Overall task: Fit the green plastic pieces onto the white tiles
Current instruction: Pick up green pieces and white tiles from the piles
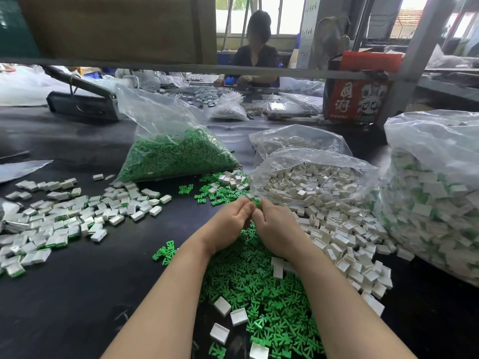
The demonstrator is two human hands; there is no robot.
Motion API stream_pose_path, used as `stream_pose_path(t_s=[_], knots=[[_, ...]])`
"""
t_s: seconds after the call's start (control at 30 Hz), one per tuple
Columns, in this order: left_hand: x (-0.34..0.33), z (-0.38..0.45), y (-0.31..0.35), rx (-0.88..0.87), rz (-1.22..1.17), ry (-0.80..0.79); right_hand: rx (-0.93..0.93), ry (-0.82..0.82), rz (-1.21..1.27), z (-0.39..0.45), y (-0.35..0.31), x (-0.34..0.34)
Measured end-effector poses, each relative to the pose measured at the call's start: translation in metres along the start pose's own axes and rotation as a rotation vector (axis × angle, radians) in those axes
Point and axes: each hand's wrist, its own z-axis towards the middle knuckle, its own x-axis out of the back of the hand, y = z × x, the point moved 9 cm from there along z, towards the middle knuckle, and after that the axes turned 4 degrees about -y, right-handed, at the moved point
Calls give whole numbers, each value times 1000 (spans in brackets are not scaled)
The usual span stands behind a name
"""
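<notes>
My left hand (230,224) and my right hand (277,226) meet above the black table, fingertips together. Between them they pinch a small green plastic piece (256,202) against a white tile that the fingers mostly hide. A heap of loose green pieces (259,286) lies under my wrists, with a few white tiles (222,306) scattered on it. Empty white tiles (347,239) spill from an open clear bag to the right. Tiles with green pieces fitted (59,218) are spread at the left.
A clear bag of green pieces (176,154) stands behind the hands. A big bag of fitted tiles (435,198) fills the right edge. A person works at the far side of the table; a red box (357,97) and a metal frame post stand at the back right.
</notes>
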Motion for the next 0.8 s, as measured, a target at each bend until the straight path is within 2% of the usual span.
stream_pose_path(t_s=[0.3,0.5,0.8], knots=[[6,2,-5,-8,39,29,9,11,68,2,4,-1],[6,4,-4,-16,126,4,11,36,346,5,7,7],[7,1,-7,3,38,-11,6,55,399,0,8,16]])
